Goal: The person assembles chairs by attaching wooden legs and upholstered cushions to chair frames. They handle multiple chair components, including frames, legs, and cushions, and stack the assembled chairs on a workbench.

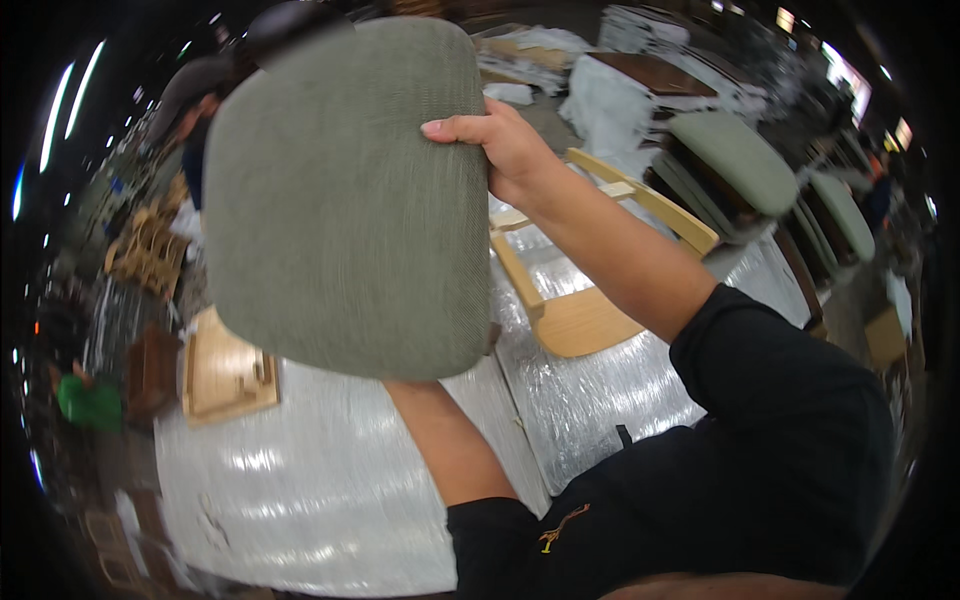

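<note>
A grey-green upholstered seat pad (345, 200) is held up in front of me, its fabric face toward me. My right hand (510, 145) grips its right edge, the thumb lying on the fabric and the fingers behind. My left forearm (440, 440) runs up under the pad's lower edge; the left hand itself is hidden behind it. Partly covered by the pad and my right arm, a light wooden chair frame (590, 322) lies on the wrapped work surface (330, 490).
At the right stand stacked green seat pads (735, 160). A light wooden panel (230, 370) with small pieces on it sits on the left. Behind the pad is a person in a cap (190, 95). Foam-wrapped furniture (620, 100) is piled at the back; a person in green (88, 400) is far left.
</note>
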A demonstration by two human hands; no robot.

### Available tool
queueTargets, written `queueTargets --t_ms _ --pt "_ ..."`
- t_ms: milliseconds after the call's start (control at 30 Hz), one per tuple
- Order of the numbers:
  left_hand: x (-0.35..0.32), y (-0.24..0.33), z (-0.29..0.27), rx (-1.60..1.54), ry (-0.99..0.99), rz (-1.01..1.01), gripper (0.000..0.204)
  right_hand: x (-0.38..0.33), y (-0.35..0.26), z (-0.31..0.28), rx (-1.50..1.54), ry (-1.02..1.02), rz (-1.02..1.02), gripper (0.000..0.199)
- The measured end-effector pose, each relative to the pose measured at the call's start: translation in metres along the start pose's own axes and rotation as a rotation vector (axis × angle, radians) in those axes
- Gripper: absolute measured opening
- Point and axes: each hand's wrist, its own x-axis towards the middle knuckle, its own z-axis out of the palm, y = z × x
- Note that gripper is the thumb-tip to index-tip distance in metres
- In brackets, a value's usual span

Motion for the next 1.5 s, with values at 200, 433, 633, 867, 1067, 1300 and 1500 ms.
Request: queueTargets --t_ms 200,433,633,867,1067,1300,1500 --pt "0.003 -0.053 0.085 0.310 -0.207 -0.242 0.048 -0.094 -0.116 -0.078 -0.152 0.049 -0.309 0.076" --pt "0.050 -0.089 0.230 1.350 -0.700 -0.306 0.046 -0.154 -0.141 -0.242 -0.307 0.192 0.016 0.097" --pt "0.099 -0.185 0.323 2.076 -1.080 -0.301 0.044 -0.150 0.030 -0.317 0.398 0.197 0.308 0.107" --pt "0.151 -0.317 0.323 2.411 -1.056 -0.471 0.041 -0.102 0.179 -0.330 1.006 0.263 0.236 0.081" --pt "0.205 -0.393 0.266 2.440 -0.923 -0.804 0.047 -0.066 0.252 -0.350 1.163 0.487 0.357 0.074" --pt "0.268 -0.437 0.206 2.348 -0.782 -0.888 0.045 -0.026 0.306 -0.364 1.252 0.479 0.382 0.072" --pt "0.280 -0.447 0.169 2.343 -0.746 -0.898 0.042 -0.038 0.337 -0.379 1.195 0.549 0.449 0.072"
